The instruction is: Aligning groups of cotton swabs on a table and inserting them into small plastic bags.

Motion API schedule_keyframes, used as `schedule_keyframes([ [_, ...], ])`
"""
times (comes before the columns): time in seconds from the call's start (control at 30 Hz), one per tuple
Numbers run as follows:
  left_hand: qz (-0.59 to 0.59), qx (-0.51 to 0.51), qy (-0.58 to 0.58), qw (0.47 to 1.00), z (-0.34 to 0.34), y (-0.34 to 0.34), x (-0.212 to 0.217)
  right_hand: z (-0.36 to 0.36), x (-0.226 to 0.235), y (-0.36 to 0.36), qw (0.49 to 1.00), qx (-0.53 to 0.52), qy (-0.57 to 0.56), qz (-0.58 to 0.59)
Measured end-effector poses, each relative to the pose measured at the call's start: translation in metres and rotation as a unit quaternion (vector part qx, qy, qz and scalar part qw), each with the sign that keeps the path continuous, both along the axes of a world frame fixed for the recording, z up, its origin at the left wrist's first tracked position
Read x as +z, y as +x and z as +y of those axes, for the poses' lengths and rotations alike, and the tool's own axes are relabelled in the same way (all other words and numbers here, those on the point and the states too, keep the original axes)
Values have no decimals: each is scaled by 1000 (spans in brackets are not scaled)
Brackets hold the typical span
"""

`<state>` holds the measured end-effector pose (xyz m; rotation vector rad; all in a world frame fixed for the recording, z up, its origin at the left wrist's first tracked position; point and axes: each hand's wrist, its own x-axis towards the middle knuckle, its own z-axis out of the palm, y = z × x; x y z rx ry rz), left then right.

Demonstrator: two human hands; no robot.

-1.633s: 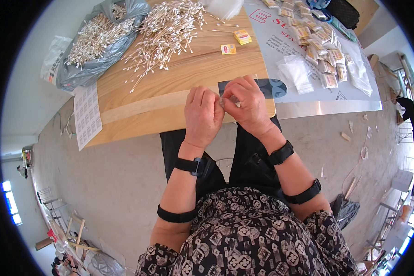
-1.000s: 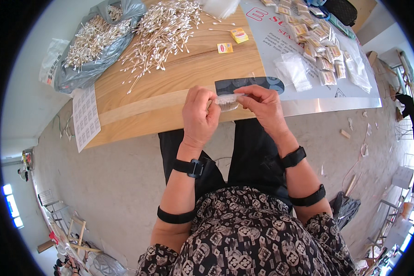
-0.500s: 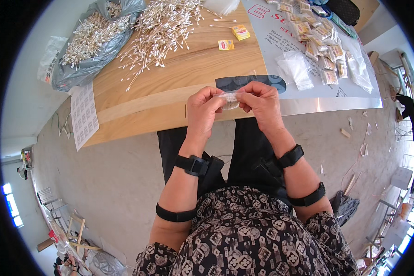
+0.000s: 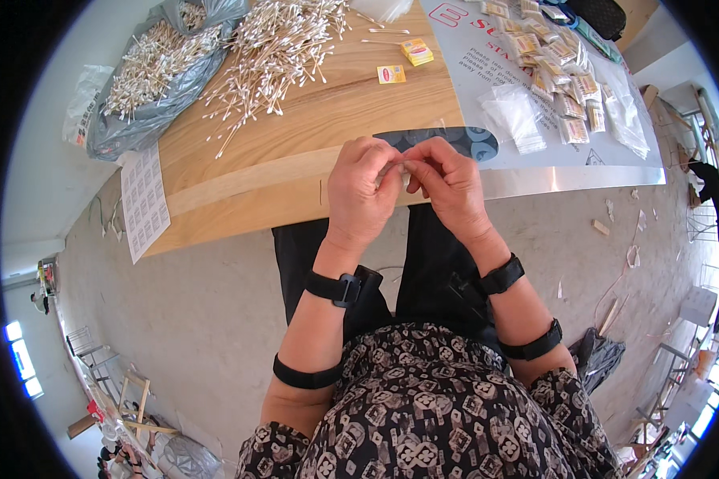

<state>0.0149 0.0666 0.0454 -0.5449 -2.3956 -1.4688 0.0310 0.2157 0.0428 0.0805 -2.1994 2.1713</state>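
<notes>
small clear packet [image 4: 397, 171] sits pinched between both hands just past the near edge of the wooden table [image 4: 295, 152], above the person's lap. scanning left to right: at the far left a sheet of small labels [image 4: 144, 201] overhangs the table's left end; beyond it a grey plastic bag [image 4: 148, 80] holds cotton swabs, and a loose heap of cotton swabs [image 4: 276, 44] lies spread on the wood beside the bag. two small yellow labels [image 4: 404, 62] lie near the far centre. the left hand [image 4: 361, 191] has its fingers curled closed on the left side of the packet; the right hand [image 4: 447, 188] pinches the right side with thumb and forefinger. what the packet holds cannot be told, as the fingers cover most of it. a dark curved strip [image 4: 455, 140] lies on the table just behind the hands. to the right, a grey board [image 4: 535, 172] carries filled packets [image 4: 563, 76] and empty clear bags [image 4: 515, 112]. risk: the packet is held over the table edge, so a loosened pinch could drop it or its contents to the floor; uneven pull from the two hands could tear the thin film.
</notes>
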Motion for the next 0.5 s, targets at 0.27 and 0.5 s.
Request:
schedule_keyframes([
  [0.27,140,42,-125,981,-7,-5,6,-2,0,0,987,-27,134,83],
  [0.5,-259,85,161,949,-47,15,5,-6,-7,20,988,-66,77,118],
])
